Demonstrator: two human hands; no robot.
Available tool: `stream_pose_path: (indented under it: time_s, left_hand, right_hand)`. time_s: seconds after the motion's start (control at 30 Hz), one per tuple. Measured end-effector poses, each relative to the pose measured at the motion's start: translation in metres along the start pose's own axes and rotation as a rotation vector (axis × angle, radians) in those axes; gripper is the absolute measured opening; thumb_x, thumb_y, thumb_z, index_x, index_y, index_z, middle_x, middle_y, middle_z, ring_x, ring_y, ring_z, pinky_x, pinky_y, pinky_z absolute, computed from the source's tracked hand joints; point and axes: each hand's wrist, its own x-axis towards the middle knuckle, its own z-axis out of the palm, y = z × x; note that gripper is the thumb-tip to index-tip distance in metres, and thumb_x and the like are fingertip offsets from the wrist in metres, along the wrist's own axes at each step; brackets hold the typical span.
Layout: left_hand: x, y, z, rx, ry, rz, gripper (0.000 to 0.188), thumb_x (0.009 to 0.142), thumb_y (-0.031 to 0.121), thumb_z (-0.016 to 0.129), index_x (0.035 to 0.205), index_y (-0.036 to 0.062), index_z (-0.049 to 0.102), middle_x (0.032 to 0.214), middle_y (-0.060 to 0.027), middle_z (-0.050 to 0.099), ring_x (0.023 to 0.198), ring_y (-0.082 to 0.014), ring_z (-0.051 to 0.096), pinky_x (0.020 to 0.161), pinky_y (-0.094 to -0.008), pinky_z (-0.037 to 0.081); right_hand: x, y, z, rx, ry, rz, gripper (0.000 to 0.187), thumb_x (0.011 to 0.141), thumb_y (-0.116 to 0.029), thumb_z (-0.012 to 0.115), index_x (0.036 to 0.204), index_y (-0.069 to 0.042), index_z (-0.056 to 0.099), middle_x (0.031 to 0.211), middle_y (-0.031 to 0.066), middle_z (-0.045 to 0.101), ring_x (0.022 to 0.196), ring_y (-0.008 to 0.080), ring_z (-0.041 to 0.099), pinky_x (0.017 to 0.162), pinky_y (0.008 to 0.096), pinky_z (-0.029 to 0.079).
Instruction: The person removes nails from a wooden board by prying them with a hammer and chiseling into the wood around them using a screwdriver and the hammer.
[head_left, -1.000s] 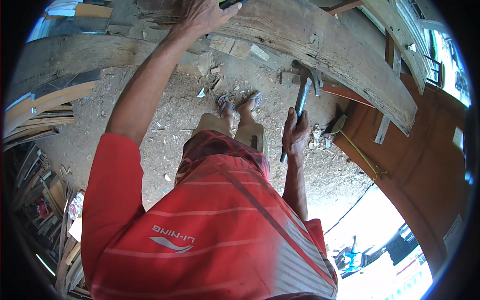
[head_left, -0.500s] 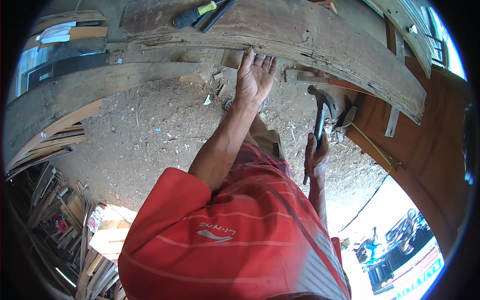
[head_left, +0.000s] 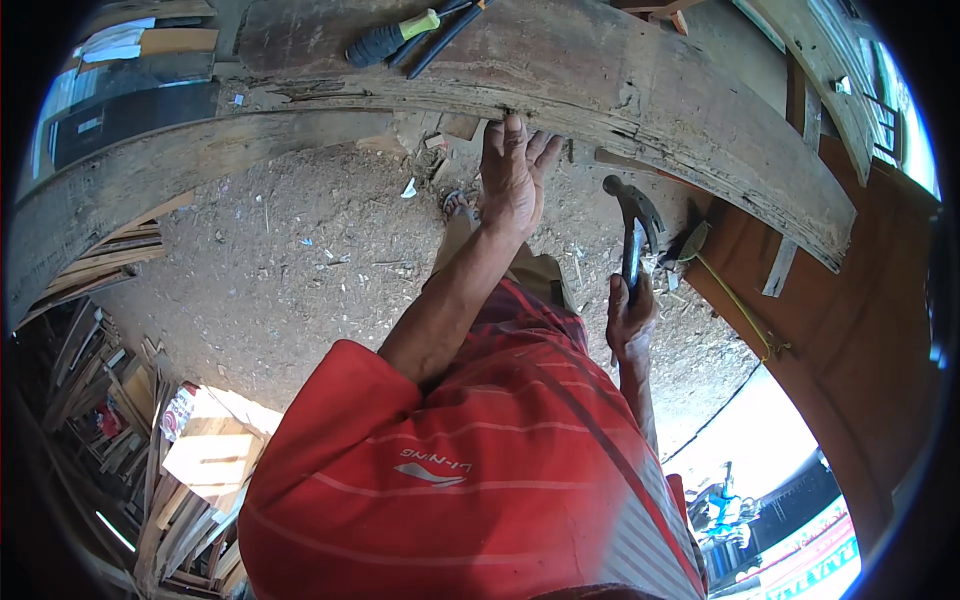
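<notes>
Got left hand loosely spread, empty-looking, at splintery wood worktop with screwdriver on, right hand wrapped round hammer.

A claw hammer with a dark metal head and a shiny, bluish shaft is gripped partway along its handle in the right hand, head pointing away from the body, claw curving to the right, just short of a thick wooden plank. The weathered, grey-brown timber stretches crosswise in front of the worker, its near edge cracked and splintered where the left hand's raised thumb meets it.
</notes>
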Motion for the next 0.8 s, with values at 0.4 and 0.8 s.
stream_pose_path:
  time_s: [0.4,0.8]
  left_hand:
    - [0.003,0.016,-0.023,-0.133,0.031,-0.027,0.022,0.1,0.017,0.067,0.117,0.0086,0.056,0.111,-0.003,0.061,0.113,-0.0184,0.062,0.111,-0.0412,0.05]
    - [0.009,0.183,-0.003,1.585,-0.086,0.831,0.052,0.096,0.023,0.07,0.14,0.0002,0.054,0.136,-0.0187,0.06,0.124,-0.0296,0.058,0.102,-0.0427,0.047]
  right_hand:
    - [0.052,-0.038,-0.004,-0.029,-0.08,-0.109,0.042,0.101,-0.042,0.063,0.098,-0.001,0.059,0.074,0.0205,0.058,0.065,0.041,0.058,0.06,0.0474,0.044]
    - [0.06,-0.052,0.014,0.03,-0.02,-0.044,0.039,0.103,-0.038,0.06,0.095,-0.001,0.056,0.075,0.0223,0.057,0.066,0.0437,0.057,0.061,0.0468,0.045]
